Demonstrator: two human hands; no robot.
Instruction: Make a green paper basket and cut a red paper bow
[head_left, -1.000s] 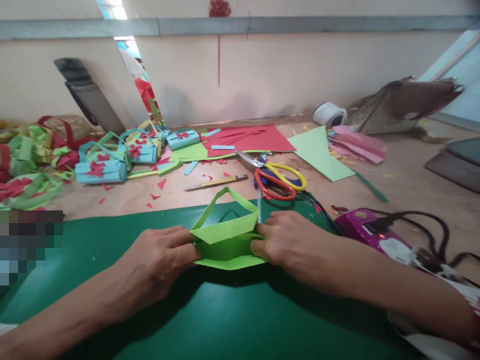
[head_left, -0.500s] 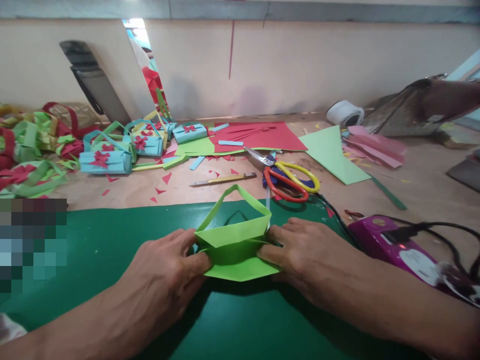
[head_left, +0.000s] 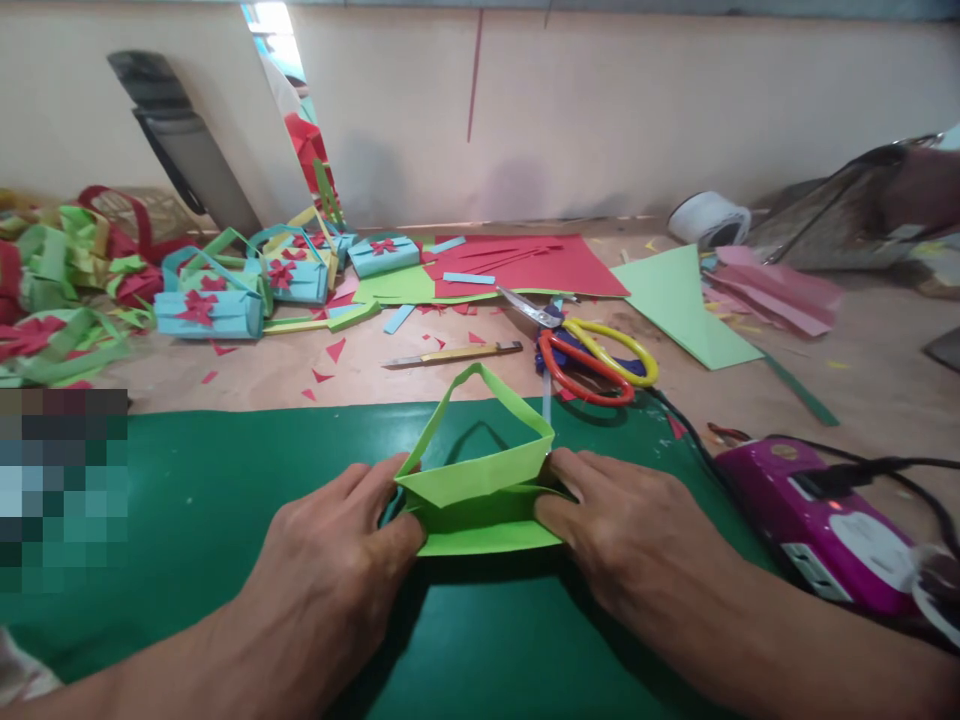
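Observation:
A bright green paper bag (head_left: 480,515) with a folded paper handle stands over the dark green mat (head_left: 225,450), its front partly open toward me. My left hand (head_left: 341,540) pinches its left side, thumb at the front and fingers behind. On the right side my right hand (head_left: 619,515) grips it the same way, with the thumb tucked at the opening. The fingertips of both hands are partly hidden by the paper. Past the handle lie a craft knife (head_left: 454,354) and scissors (head_left: 592,355) with red and yellow handles.
Blue paper bags (head_left: 210,313) with red bows sit at the left among green and red ones. Red sheets (head_left: 540,265), a pale green sheet (head_left: 690,310) and pink paper (head_left: 780,285) lie farther back. A purple power strip (head_left: 825,530) with cables is at right; a tape roll (head_left: 709,217) stands behind.
The bag's front lower flap looks flatter and closer to its upper flap. Both hands keep hold of the sides. The camera view has shifted slightly.

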